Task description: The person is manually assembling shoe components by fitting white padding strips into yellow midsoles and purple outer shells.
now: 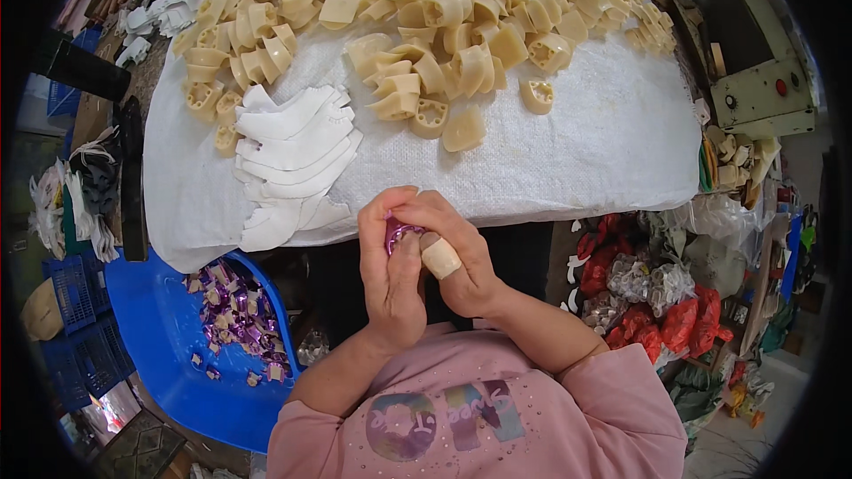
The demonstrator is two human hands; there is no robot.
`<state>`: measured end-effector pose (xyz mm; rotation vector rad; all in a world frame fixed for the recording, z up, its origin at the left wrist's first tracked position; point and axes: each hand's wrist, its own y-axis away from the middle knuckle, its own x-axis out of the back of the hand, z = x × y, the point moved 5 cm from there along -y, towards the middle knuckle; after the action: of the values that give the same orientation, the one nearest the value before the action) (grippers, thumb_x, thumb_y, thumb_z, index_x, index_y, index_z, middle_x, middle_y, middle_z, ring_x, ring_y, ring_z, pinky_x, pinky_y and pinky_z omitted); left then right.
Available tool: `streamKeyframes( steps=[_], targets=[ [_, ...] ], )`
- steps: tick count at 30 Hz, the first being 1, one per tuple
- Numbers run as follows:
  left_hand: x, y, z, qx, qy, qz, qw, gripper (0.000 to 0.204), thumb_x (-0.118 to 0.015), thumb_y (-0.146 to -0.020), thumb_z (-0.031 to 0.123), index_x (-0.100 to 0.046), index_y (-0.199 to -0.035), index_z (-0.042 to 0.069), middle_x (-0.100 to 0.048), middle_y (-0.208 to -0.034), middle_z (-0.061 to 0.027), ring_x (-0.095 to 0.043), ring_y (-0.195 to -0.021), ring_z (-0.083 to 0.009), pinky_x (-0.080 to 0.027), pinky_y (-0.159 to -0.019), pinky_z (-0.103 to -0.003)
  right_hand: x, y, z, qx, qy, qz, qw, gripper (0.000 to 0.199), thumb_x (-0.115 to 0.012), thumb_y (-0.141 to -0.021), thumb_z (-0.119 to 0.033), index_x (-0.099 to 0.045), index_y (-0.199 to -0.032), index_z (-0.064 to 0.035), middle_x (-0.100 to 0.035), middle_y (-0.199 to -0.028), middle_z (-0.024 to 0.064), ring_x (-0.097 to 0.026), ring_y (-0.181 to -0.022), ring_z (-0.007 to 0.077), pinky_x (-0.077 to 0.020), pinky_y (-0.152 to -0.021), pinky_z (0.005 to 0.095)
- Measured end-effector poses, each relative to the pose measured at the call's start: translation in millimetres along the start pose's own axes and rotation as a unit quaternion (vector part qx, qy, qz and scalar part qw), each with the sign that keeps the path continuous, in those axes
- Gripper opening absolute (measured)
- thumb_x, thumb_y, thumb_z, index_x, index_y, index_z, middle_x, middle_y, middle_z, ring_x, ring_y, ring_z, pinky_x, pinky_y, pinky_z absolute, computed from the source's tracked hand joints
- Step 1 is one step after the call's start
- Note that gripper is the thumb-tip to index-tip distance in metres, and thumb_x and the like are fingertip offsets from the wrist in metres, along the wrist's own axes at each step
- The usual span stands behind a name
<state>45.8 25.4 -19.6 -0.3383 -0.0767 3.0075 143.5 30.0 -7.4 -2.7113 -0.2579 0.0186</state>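
Note:
My left hand [391, 277] and my right hand [454, 253] are pressed together in front of my chest, both gripping a small shiny purple piece [395, 232] between the fingers. A beige bandage wraps my right thumb. Just beyond the hands, on the white cloth-covered table [577, 151], lies a stack of flat white curved cut-outs [297, 155]. Further back, many cream-coloured moulded heel-like pieces [444, 35] lie in loose heaps.
A blue tub [160, 328] at lower left holds several purple shiny pieces [240, 315]. Blue crates [75, 293] stand at far left. Bags of red and silver items [648, 297] pile up at right, beside a cream machine box with a red button [759, 93].

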Motion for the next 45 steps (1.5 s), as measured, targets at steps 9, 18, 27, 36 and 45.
streamKeyframes(
  steps=[9,18,27,36,45],
  targets=[
    [4.0,-14.5,3.1,0.094,0.202,-0.106,0.969,0.078,-0.026,-0.092,0.064,-0.012,-0.146,0.010,-0.052,-0.113,-0.0122,-0.054,-0.093,-0.0184,-0.046,-0.080,-0.032,24.5,-11.2,-5.2,-0.157,-0.023,0.019,0.987,0.039,-0.053,-0.093,-0.027,-0.049,-0.126,-0.0050,-0.050,-0.098,0.0110,-0.053,-0.073,0.0173,-0.0444,-0.060,0.0283],
    [1.9,-13.2,27.5,-0.195,-0.237,-0.080,0.948,0.090,-0.045,-0.089,0.059,-0.012,-0.139,-0.009,-0.053,-0.105,-0.0199,-0.057,-0.084,-0.0232,-0.046,-0.080,-0.033,27.1,-21.4,-11.9,-0.127,0.148,-0.039,0.980,0.029,-0.068,-0.081,-0.025,-0.059,-0.095,-0.0005,-0.057,-0.077,0.0109,-0.058,-0.066,0.0227,-0.0468,-0.059,0.0326],
    [18.2,-15.7,22.7,-0.023,-0.174,-0.071,0.982,0.049,-0.075,-0.072,0.003,-0.051,-0.114,0.000,-0.057,-0.095,-0.0091,-0.058,-0.083,-0.0153,-0.048,-0.071,-0.026,29.2,-9.9,26.1,-0.321,-0.276,0.006,0.906,0.021,-0.056,-0.092,-0.024,-0.057,-0.092,-0.0037,-0.055,-0.077,0.0008,-0.050,-0.065,0.0076,-0.0417,-0.058,0.0226],
    [6.8,-18.9,39.0,-0.198,-0.315,-0.094,0.923,0.053,-0.077,-0.061,-0.004,-0.055,-0.109,0.002,-0.056,-0.084,-0.0078,-0.053,-0.068,-0.0140,-0.042,-0.054,-0.024,35.6,-18.8,8.5,-0.158,0.018,-0.099,0.982,0.014,-0.056,-0.091,-0.015,-0.056,-0.087,-0.0013,-0.060,-0.081,0.0028,-0.055,-0.072,0.0117,-0.0438,-0.064,0.0248],
    [1.9,-16.7,41.0,-0.242,-0.359,-0.035,0.901,0.049,-0.084,-0.057,0.008,-0.050,-0.092,0.000,-0.062,-0.075,-0.0103,-0.063,-0.061,-0.0161,-0.050,-0.055,-0.025,31.4,-9.8,13.4,-0.202,-0.152,-0.054,0.966,0.021,-0.050,-0.094,-0.018,-0.061,-0.098,-0.0006,-0.061,-0.089,0.0066,-0.058,-0.080,0.0127,-0.0466,-0.071,0.0268]
  ],
)
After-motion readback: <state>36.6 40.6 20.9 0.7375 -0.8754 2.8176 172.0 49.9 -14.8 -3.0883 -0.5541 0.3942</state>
